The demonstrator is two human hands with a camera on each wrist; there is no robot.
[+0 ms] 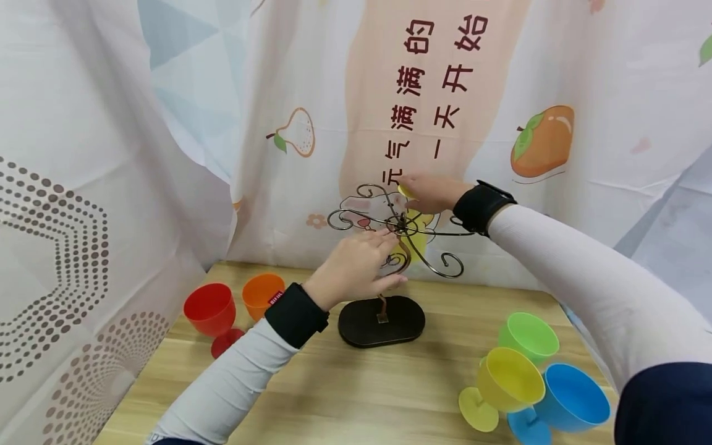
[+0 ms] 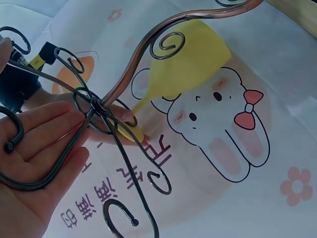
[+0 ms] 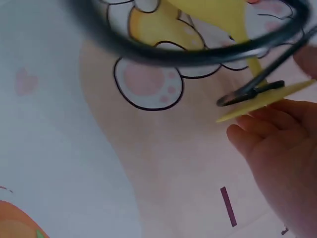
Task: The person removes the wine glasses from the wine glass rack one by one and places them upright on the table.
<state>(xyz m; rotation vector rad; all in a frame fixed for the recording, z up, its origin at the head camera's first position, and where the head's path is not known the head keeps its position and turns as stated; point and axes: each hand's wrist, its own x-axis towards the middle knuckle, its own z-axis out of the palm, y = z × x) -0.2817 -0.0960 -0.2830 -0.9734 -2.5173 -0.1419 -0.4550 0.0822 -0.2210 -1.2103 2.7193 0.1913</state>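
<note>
A metal wire rack (image 1: 403, 226) with several curled arms stands on a black oval base (image 1: 381, 321). A yellow plastic goblet (image 2: 190, 59) hangs upside down from it, bowl lowest. My right hand (image 1: 434, 193), on the rack's far side, pinches the goblet's foot (image 3: 267, 101). In the right wrist view the stem runs past a curled hook (image 3: 242, 96) just under that foot. My left hand (image 1: 358, 266) is at the near side with fingers extended, touching the rack's arms close to their hub. One curved arm crosses its palm in the left wrist view.
At the table's left stand a red goblet (image 1: 210, 306) and an orange goblet (image 1: 261, 293). On the right a green goblet (image 1: 531, 337), another yellow goblet (image 1: 508, 380) and a blue goblet (image 1: 573, 398) stand close together. A printed cloth (image 1: 278, 204) hangs behind the wooden table (image 1: 345, 395).
</note>
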